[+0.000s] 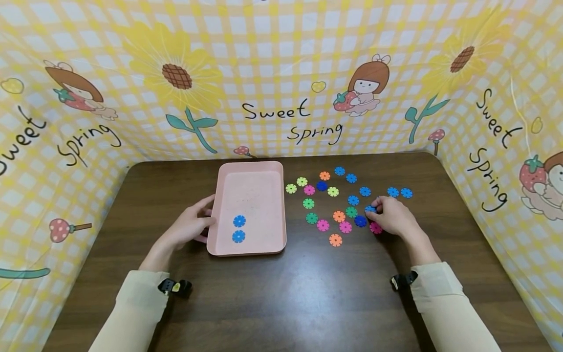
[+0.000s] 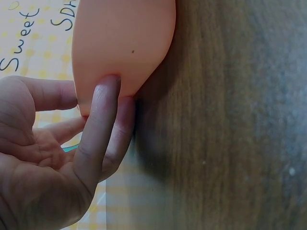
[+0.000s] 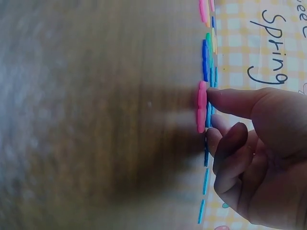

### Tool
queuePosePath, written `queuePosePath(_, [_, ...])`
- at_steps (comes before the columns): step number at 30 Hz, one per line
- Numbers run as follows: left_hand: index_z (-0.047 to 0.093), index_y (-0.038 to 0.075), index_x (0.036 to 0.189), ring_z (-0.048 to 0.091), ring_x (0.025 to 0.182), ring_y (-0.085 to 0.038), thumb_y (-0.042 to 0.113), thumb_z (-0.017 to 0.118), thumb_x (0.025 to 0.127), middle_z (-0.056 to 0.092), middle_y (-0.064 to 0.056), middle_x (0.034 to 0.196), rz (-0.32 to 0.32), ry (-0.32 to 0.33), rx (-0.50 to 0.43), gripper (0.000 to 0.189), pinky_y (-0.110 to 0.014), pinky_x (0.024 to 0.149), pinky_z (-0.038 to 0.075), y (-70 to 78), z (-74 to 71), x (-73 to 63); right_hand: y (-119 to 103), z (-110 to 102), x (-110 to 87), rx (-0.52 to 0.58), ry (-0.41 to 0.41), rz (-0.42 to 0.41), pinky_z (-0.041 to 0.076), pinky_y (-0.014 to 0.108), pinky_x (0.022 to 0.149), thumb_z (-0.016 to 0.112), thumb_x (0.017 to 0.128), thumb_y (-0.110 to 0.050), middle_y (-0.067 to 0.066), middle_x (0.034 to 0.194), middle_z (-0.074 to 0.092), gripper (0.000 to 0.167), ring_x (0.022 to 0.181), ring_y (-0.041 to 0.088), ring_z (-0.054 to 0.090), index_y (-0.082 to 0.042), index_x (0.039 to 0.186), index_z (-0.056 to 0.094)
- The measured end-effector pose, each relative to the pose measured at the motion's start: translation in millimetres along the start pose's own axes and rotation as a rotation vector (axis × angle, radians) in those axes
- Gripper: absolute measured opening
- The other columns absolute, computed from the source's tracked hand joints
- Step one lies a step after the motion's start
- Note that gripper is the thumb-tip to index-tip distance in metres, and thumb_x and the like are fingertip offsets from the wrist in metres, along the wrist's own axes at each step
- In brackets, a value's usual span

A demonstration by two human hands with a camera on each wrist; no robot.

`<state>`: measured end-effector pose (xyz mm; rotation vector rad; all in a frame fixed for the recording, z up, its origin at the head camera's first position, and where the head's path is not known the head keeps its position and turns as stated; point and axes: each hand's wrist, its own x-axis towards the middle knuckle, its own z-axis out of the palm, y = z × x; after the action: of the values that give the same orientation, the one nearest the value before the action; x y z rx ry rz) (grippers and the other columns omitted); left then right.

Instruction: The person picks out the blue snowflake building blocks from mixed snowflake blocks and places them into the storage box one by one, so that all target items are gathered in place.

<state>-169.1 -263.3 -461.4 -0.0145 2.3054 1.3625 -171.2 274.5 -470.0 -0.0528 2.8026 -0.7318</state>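
Observation:
My left hand (image 1: 190, 222) grips the left side of a pink tray (image 1: 251, 166). Fingertips press the outer wall in the left wrist view, with the thumb at the rim. Two light blue notched discs (image 1: 239, 229) lie inside, towards the near left. At the right end of the scattered discs, my right hand (image 1: 396, 216) pinches a light blue notched disc (image 1: 370, 209) between thumb and index finger, low at the tabletop. A pink disc (image 1: 376, 228) lies just below that thumb, and it stands in front of the blue ones in the right wrist view.
Several flat notched discs in green, yellow, orange, pink and blue lie right of the tray, such as an orange disc (image 1: 335, 240). Two light blue discs (image 1: 400, 192) lie beyond the right hand. A patterned cloth (image 1: 272, 73) rises behind the brown table (image 1: 272, 303).

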Motion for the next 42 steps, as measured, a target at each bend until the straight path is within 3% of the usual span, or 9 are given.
queuePosePath(12, [0.018,0.017,0.168,0.064,0.103,-0.038,0.011,0.053,0.104,0.041,-0.03,0.143,0.004,0.008,0.0,0.074,-0.045,0.07,0.063,-0.8,-0.4,0.0,-2,-2,0.9,-0.012,-0.011,0.026,0.05,0.045,0.075,0.07,0.1,-0.033,0.016,0.109,0.064,0.038,0.09,0.03,0.06,-0.001,0.118,0.059])
queuePosePath(20, [0.017,0.016,0.168,0.066,0.101,-0.036,0.011,0.053,0.104,0.042,-0.031,0.143,-0.001,0.006,-0.004,0.073,-0.046,0.07,0.063,-2.2,2.2,-1.7,2,-1,-1.3,0.103,0.01,0.002,0.052,0.05,0.08,0.064,0.103,-0.024,0.018,0.11,0.069,0.027,0.094,0.034,0.064,-0.004,0.119,0.057])
queuePosePath(29, [0.018,0.017,0.168,0.065,0.102,-0.037,0.011,0.053,0.103,0.042,-0.03,0.143,0.003,0.009,-0.006,0.074,-0.046,0.07,0.063,-1.7,1.3,0.8,-11,-3,0.3,0.232,0.114,-0.076,0.046,0.04,0.068,0.063,0.104,-0.023,0.016,0.111,0.069,0.023,0.075,0.027,0.058,-0.006,0.12,0.067])
queuePosePath(36, [0.018,0.017,0.168,0.065,0.102,-0.037,0.011,0.053,0.103,0.042,-0.03,0.143,0.004,0.007,-0.005,0.074,-0.046,0.07,0.063,-1.7,1.3,0.9,-33,-4,2.3,0.333,0.097,-0.127,0.05,0.039,0.079,0.064,0.104,-0.021,0.014,0.112,0.069,0.025,0.101,0.031,0.062,-0.006,0.123,0.068])
queuePosePath(42, [0.018,0.018,0.168,0.065,0.103,-0.037,0.012,0.054,0.104,0.042,-0.03,0.144,0.009,0.009,-0.006,0.074,-0.045,0.07,0.063,-1.3,0.8,0.5,-59,2,9.7,0.358,0.096,-0.179,0.048,0.036,0.061,0.067,0.103,-0.024,0.009,0.11,0.07,0.023,0.072,0.027,0.056,-0.011,0.121,0.069])
